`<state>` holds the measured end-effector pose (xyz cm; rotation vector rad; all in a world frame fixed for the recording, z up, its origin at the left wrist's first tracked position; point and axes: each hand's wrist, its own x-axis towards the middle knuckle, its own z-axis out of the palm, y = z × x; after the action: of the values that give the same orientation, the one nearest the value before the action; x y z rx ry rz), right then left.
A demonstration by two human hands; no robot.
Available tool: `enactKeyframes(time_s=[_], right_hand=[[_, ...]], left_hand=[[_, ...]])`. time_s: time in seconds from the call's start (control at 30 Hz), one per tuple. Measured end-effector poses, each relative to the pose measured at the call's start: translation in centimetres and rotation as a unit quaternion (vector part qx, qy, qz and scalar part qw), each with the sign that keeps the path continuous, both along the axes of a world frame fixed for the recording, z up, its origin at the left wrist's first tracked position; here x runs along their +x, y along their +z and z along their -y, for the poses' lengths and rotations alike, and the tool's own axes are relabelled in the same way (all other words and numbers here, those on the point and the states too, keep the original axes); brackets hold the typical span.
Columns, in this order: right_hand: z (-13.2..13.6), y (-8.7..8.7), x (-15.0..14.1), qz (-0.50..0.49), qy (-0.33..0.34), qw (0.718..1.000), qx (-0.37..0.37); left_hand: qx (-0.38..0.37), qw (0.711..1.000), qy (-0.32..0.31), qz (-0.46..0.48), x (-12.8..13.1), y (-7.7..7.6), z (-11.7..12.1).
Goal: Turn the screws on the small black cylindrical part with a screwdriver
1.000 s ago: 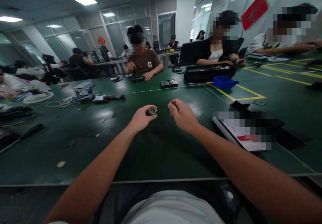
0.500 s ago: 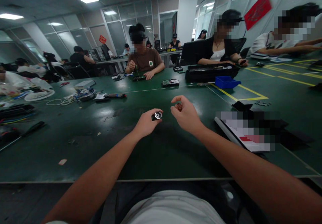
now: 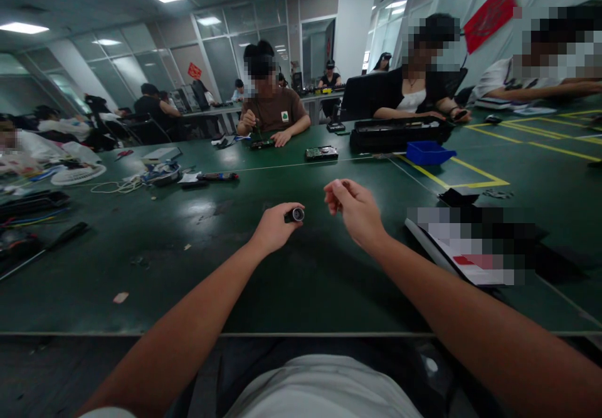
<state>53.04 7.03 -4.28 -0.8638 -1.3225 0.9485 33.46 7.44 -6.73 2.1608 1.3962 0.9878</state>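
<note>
My left hand (image 3: 271, 229) is closed around a short dark cylinder (image 3: 296, 215) with a silvery rim. Its round open end faces me, and the inside looks dark. To the right of it, a little apart, my right hand (image 3: 360, 212) has its fingers curled in a pinch. A small copper-brown part (image 3: 339, 207) shows only in slivers between those fingers, so its shape is mostly hidden. Both hands are above the green tabletop (image 3: 301, 299), and they do not touch each other.
To the right lie a white booklet (image 3: 484, 271) and black pieces (image 3: 458, 197). Farther back are a blue tray (image 3: 429, 153), a circuit board (image 3: 322, 153) and a long black case (image 3: 399, 135). A screwdriver (image 3: 70, 233) and cables (image 3: 117, 186) lie left. Co-workers sit across the table.
My right hand has turned and its fingers have closed further over the copper-brown part, which showed more before. The cylinder in my left hand has tilted slightly, and its inside looks darker.
</note>
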Motion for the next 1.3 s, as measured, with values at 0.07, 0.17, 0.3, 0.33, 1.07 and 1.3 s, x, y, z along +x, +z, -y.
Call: enactKeyframes(time_s=[0.07,0.17,0.3,0.33,1.07,1.3], right_hand=[[0.0,0.0,0.1,0.033,-0.039,0.998,0.025],[0.5,0.5,0.2,0.085,-0.087,0.991,0.057],[0.9,0.8,0.3,0.111,-0.081,0.989,0.062],[0.9,0.7,0.3,0.114,-0.079,0.989,0.059],[0.5,-0.2,0.3,0.246,-0.101,0.96,0.086],[0.1,-0.6,0.6,0.255,-0.057,0.96,0.101]], left_hand=[[0.005,1.0,-0.006,-0.002,-0.2,-0.2,-0.1],[0.008,1.0,-0.011,-0.001,-0.4,-0.3,-0.3],[0.008,1.0,-0.009,0.005,-0.5,-0.3,-0.3],[0.006,1.0,-0.008,0.005,-0.5,-0.2,-0.3],[0.021,1.0,-0.014,-0.006,-0.5,0.0,0.0],[0.039,0.999,-0.006,-0.034,-0.7,0.1,-0.1]])
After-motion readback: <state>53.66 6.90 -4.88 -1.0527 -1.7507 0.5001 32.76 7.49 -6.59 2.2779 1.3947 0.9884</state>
